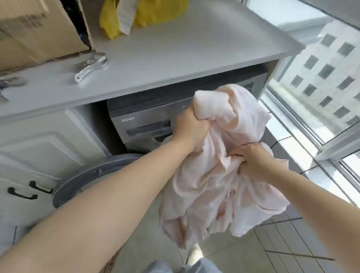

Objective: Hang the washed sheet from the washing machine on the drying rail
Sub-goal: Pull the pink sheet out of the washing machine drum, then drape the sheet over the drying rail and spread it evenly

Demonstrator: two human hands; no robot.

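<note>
Sheet [222, 175]: pale pink, crumpled in one bundle, held in the air in front of the washing machine [145, 119]; lower folds hang loose above the tiled floor [238, 255]. No part of it can be seen inside the drum from this view.

Left hand [192, 127]: grip closed in a fist around an upper fold of the sheet; a bunched end of cloth stands up just above and to the right of this grip.

Right hand [252, 162]: grip closed, fingers pinched into the cloth at mid-bundle, lower than and to the right of the left grip. Most of the sheet hangs below and between the two grips.

Washing machine: grey front-loader, set under the table [171, 54], directly behind the left grip. Control panel and drawer show to the left of that grip.

Machine door [90, 177]: round, grey, swung open, lying below and to the left of the left grip, under the left forearm.

Table: grey top, above and behind both grips.

Cardboard box [30, 31]: on the table, far upper left of the grips.

Yellow bag [148, 9]: on the table, well above the left grip.

Window [324, 72]: to the right of the right grip; a building shows through the glass.

Cabinet doors [35, 146]: white, black handles, left of the machine.
</note>
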